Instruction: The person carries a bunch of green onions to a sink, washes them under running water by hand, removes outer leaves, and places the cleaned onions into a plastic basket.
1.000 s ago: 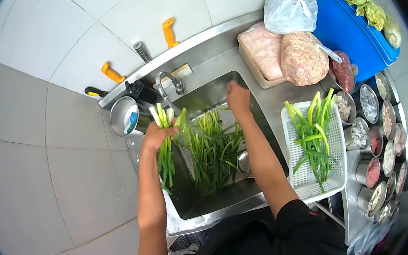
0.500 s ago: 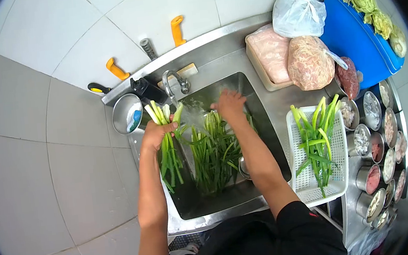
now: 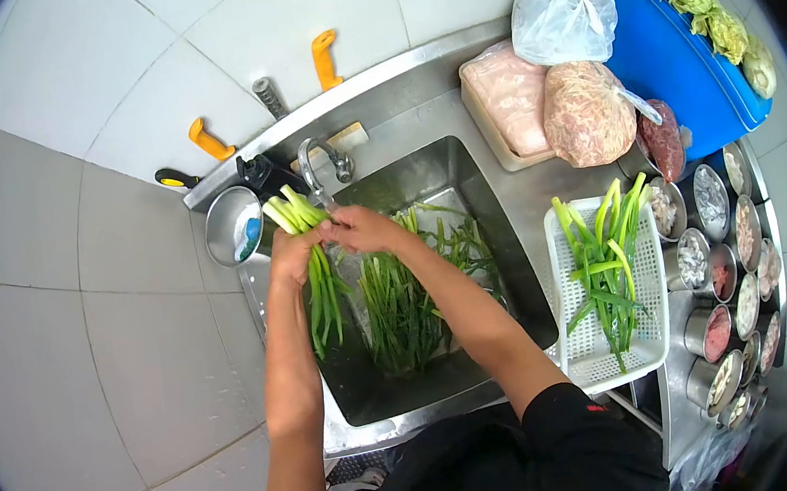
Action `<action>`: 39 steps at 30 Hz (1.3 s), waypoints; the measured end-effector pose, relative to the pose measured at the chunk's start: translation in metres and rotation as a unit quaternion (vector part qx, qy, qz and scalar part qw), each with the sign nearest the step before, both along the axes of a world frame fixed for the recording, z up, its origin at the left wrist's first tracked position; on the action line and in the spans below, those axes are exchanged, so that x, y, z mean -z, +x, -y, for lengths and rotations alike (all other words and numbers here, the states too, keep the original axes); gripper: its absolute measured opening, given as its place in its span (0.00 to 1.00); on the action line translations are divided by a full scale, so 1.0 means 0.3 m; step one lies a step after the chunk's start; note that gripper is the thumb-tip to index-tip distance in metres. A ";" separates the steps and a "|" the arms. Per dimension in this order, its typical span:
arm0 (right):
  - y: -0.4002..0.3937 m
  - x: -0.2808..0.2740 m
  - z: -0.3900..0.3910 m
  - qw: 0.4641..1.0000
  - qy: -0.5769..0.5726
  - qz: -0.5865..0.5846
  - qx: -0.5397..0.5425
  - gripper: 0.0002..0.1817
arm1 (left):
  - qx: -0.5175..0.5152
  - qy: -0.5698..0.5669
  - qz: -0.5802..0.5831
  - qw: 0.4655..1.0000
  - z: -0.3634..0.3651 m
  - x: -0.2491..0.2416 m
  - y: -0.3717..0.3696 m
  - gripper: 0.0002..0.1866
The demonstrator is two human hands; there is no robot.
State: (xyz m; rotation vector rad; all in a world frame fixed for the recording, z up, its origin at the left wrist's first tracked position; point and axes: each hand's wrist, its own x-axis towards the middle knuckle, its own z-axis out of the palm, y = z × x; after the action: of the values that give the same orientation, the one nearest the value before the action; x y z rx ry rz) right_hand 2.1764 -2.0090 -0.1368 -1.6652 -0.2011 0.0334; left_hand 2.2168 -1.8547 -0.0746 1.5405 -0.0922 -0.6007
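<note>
My left hand (image 3: 293,254) is closed round a bunch of green onions (image 3: 323,296), white ends up and leaves hanging over the sink's left side. My right hand (image 3: 360,230) has come up against the bunch just under the faucet (image 3: 310,163). Its fingers are curled in on the stalks beside my left hand and partly hidden. More green onions (image 3: 391,308) lie in the metal sink (image 3: 524,304), below my right forearm. To the right, a white perforated basket (image 3: 575,361) holds another pile of green onions (image 3: 607,271).
Left of the faucet stands a metal bowl (image 3: 231,226) with something blue inside. Behind the basket are a tub of pale meat (image 3: 513,103), a bagged meat lump (image 3: 591,114) and a blue bin (image 3: 666,54). Several metal containers (image 3: 710,337) line the right edge.
My right hand has moved left, from above the loose green onions in the sink to the bunch in my left hand, and its fingers have closed in. My left hand still grips the bunch.
</note>
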 end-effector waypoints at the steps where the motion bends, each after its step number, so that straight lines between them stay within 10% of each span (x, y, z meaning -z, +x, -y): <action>1: -0.013 -0.029 0.025 0.997 0.029 -0.042 -0.053 0.12 | -0.057 -0.063 0.032 0.996 0.015 -0.004 -0.013 0.21; 14: -0.357 0.405 0.191 0.991 0.057 -0.098 0.064 0.12 | -0.252 -0.207 0.085 0.942 -0.159 -0.205 0.021 0.13; 16: -0.391 0.434 0.204 0.836 0.525 -0.157 0.018 0.13 | -0.241 -0.205 0.087 0.945 -0.133 -0.219 -0.017 0.12; 18: -0.431 0.511 0.230 0.811 0.528 -0.201 0.154 0.14 | -0.244 -0.204 0.094 0.943 -0.099 -0.252 -0.081 0.12; 20: -0.456 0.531 0.247 0.822 0.365 -0.275 0.340 0.15 | -0.219 -0.208 0.091 0.949 -0.082 -0.298 -0.123 0.11; 22: -0.511 0.448 0.211 0.851 -0.106 -0.321 0.403 0.23 | -0.198 -0.192 0.081 0.958 -0.030 -0.375 -0.164 0.11; 25: -0.539 0.208 0.309 0.856 -0.245 -0.219 0.399 0.38 | -0.138 -0.159 0.084 0.974 0.065 -0.493 -0.254 0.11; 28: -0.657 -0.202 0.388 0.956 0.121 0.052 0.261 0.35 | -0.068 -0.151 0.051 0.985 0.190 -0.613 -0.349 0.14; 30: -0.740 -0.351 0.393 0.960 0.012 0.219 0.172 0.47 | -0.005 -0.185 0.015 0.983 0.328 -0.694 -0.439 0.16; 33: -0.964 -0.581 0.404 0.978 0.060 0.163 0.113 0.54 | 0.051 -0.259 -0.044 0.964 0.538 -0.781 -0.574 0.17; 39: -1.403 -0.514 0.592 0.927 -0.094 0.078 0.355 0.53 | 0.172 -0.327 -0.202 0.907 0.939 -0.517 -0.785 0.11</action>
State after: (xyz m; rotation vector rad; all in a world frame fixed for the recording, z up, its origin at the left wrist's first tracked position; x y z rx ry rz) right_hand 1.7556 -2.1866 0.0173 -1.8468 0.3050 -0.6453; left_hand 1.9812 -2.1366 0.0804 0.7272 -0.2264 -1.0367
